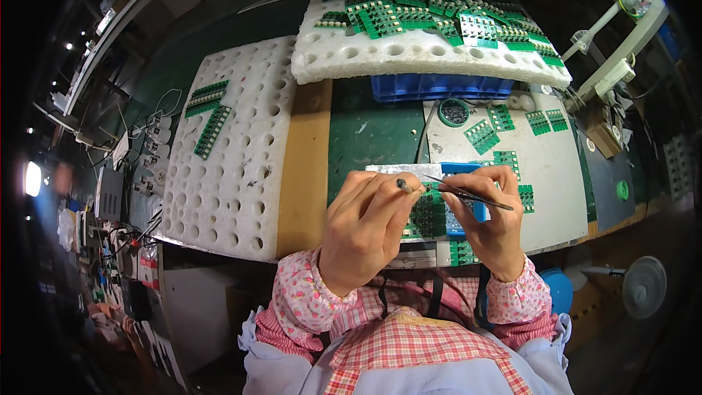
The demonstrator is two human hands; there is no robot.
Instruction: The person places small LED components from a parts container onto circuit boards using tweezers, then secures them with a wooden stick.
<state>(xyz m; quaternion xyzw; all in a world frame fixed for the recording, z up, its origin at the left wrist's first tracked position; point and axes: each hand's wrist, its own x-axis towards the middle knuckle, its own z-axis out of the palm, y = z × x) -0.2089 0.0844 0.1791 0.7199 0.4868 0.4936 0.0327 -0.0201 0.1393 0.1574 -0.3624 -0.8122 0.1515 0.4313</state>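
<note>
Both my hands meet over the near part of the bench. Pinched in my right hand is a pair of dark tweezers, their points aimed left toward my other hand. My left hand is closed around a slim tool with a dark round end; its kind and far end cannot be made out. Beneath the fingers lies a green circuit board with dark parts, partly covered by my left hand. A blue tray holding small parts shows between my hands.
A white foam slab heaped with green circuit boards rests over a blue crate. Left, another holed foam slab carries two board strips. A round tub of dark parts and loose boards lie on the pale sheet at right.
</note>
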